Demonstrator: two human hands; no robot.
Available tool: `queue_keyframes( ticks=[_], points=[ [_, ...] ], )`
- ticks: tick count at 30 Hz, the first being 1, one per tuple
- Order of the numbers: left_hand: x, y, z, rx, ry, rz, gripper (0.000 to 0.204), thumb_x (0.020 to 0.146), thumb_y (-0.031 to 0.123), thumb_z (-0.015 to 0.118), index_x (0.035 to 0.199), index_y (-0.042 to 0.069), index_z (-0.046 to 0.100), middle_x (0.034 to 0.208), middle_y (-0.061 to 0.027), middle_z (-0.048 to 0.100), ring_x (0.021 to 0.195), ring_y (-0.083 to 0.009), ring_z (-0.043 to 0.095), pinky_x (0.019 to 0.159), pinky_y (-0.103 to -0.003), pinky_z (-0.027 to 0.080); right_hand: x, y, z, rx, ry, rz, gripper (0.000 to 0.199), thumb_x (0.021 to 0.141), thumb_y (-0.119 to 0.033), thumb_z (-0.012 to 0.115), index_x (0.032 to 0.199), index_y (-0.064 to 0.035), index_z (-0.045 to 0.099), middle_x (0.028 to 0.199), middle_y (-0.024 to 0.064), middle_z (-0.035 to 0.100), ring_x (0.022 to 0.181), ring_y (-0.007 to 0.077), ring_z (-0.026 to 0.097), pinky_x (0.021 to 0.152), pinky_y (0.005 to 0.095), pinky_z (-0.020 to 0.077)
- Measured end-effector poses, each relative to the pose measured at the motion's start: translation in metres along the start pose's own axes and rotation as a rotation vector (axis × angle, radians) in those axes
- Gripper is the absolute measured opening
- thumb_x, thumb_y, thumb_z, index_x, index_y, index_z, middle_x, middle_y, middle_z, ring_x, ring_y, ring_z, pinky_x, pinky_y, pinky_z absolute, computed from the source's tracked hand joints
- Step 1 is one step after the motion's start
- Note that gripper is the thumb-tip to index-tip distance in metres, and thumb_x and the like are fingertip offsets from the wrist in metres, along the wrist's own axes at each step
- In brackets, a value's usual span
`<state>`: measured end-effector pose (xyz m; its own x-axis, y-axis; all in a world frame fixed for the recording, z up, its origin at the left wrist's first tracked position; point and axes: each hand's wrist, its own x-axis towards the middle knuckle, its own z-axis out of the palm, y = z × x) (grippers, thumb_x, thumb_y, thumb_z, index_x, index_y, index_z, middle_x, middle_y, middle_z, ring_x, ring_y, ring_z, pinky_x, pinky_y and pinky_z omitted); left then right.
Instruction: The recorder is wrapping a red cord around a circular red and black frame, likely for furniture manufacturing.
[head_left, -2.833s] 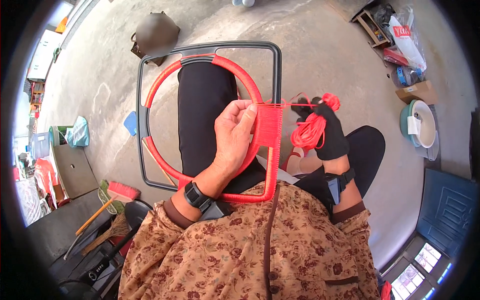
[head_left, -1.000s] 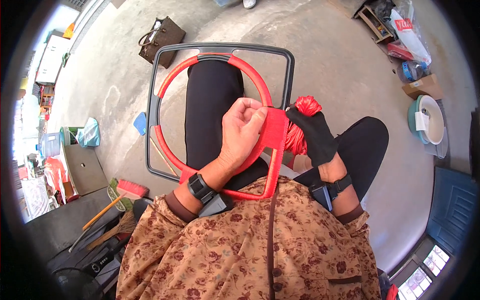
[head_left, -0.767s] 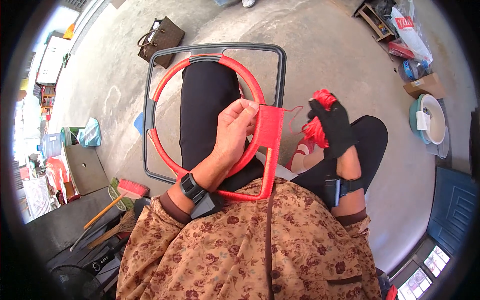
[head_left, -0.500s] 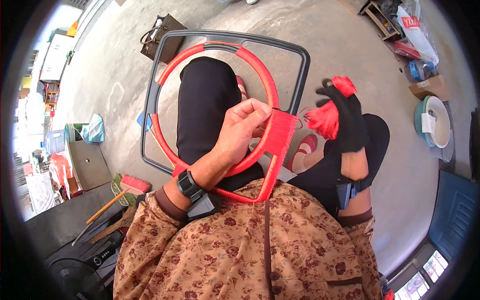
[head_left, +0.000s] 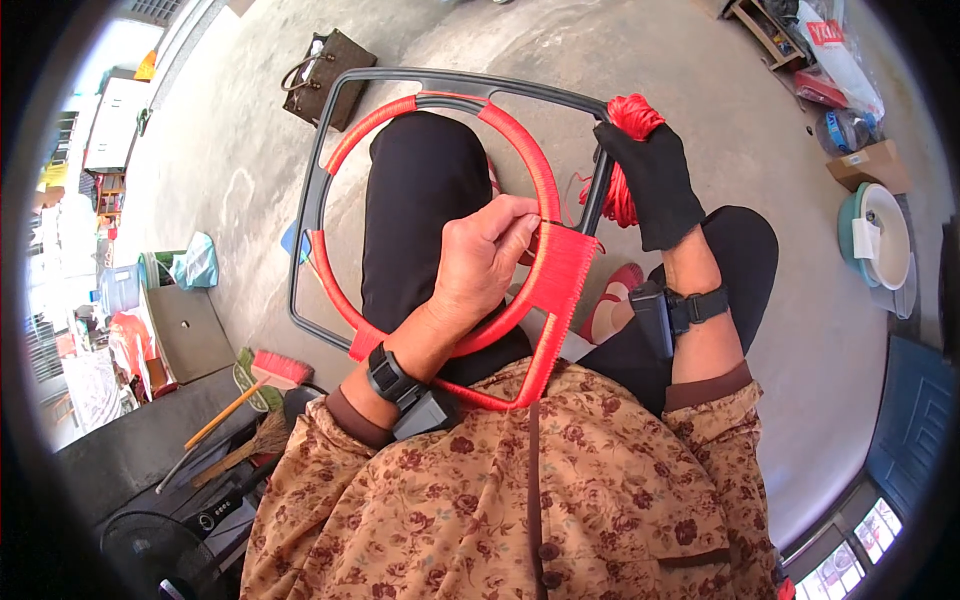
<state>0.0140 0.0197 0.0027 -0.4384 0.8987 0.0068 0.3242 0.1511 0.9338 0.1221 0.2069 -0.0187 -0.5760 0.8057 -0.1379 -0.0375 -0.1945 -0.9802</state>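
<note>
Cord [head_left: 622, 150], red and bundled into a small hank, sits in my right hand [head_left: 652, 180], which wears a black glove and is closed around it up at the far right corner of the frame [head_left: 330, 150]. The top of the hank pokes out above my knuckles, and loose loops hang below the palm, just beside the frame's right bar. The frame is a dark grey, rounded rectangle propped across my lap, its near edge against my body and its far edge out over my knees. Inside it runs a ring [head_left: 530, 160] already wrapped in the same red cord, touching the frame's bars at the top and on the left. My left hand [head_left: 480, 265] is bare and rests on the right side of the ring, fingers curled and thumb pressed toward the fingertips, pinching at the edge of the woven patch [head_left: 562, 270], a dense band of red strands spanning ring and right bar. I cannot tell whether a single strand is caught between those fingertips. So the hank lies above and to the right of my left hand, well apart from it, with the woven patch between the two. A thin red strand [head_left: 585, 190] curls in the gap near the right bar, between patch and hank. Both wrists carry black straps.
</note>
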Motion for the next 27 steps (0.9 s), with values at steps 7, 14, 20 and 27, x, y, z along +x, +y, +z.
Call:
queue_keyframes(
  ticks=[7, 14, 20, 27],
  points=[
    [0.001, -0.002, -0.001, 0.061, -0.011, 0.129, 0.010, 0.090, 0.001, 0.057, 0.098, 0.000, 0.063, 0.074, -0.0064, 0.064, 0.067, -0.0108, 0.065, 0.059, -0.025, 0.055, -0.004, 0.011, -0.002, 0.020, 0.022, 0.011, 0.019, 0.081, -0.007, 0.068, 0.097, -0.0003, 0.061, 0.080, 0.0027, 0.060, 0.069, 0.0112, 0.058, 0.063, 0.0292, 0.0485],
    [0.011, -0.009, 0.000, -0.003, -0.038, 0.069, 0.008, 0.092, 0.003, 0.056, 0.096, -0.002, 0.062, 0.072, -0.0040, 0.062, 0.065, -0.0088, 0.063, 0.057, -0.025, 0.053, -0.004, -0.002, 0.006, -0.090, 0.135, -0.004, 0.020, 0.080, -0.010, 0.068, 0.096, -0.0021, 0.062, 0.078, 0.0061, 0.062, 0.067, 0.0134, 0.060, 0.062, 0.0307, 0.0490],
    [0.014, -0.005, -0.006, -0.393, -0.088, -0.147, 0.022, 0.096, 0.016, 0.053, 0.090, -0.003, 0.060, 0.071, -0.0014, 0.061, 0.066, -0.0074, 0.059, 0.057, -0.025, 0.051, 0.003, 0.012, -0.005, -0.588, 0.087, -0.132, 0.042, 0.078, -0.034, 0.070, 0.101, -0.0006, 0.061, 0.095, 0.0175, 0.066, 0.091, 0.0280, 0.064, 0.079, 0.0372, 0.0487],
    [0.000, -0.018, 0.002, -0.689, -0.020, -0.264, 0.034, 0.099, 0.033, 0.044, 0.114, 0.003, 0.052, 0.097, -0.0038, 0.058, 0.083, -0.0112, 0.056, 0.069, -0.026, 0.048, -0.049, -0.019, 0.021, -0.796, 0.325, -0.300, 0.039, 0.076, -0.015, 0.067, 0.111, -0.0052, 0.056, 0.106, 0.0177, 0.063, 0.094, 0.0349, 0.062, 0.081, 0.0423, 0.0497]
  ],
)
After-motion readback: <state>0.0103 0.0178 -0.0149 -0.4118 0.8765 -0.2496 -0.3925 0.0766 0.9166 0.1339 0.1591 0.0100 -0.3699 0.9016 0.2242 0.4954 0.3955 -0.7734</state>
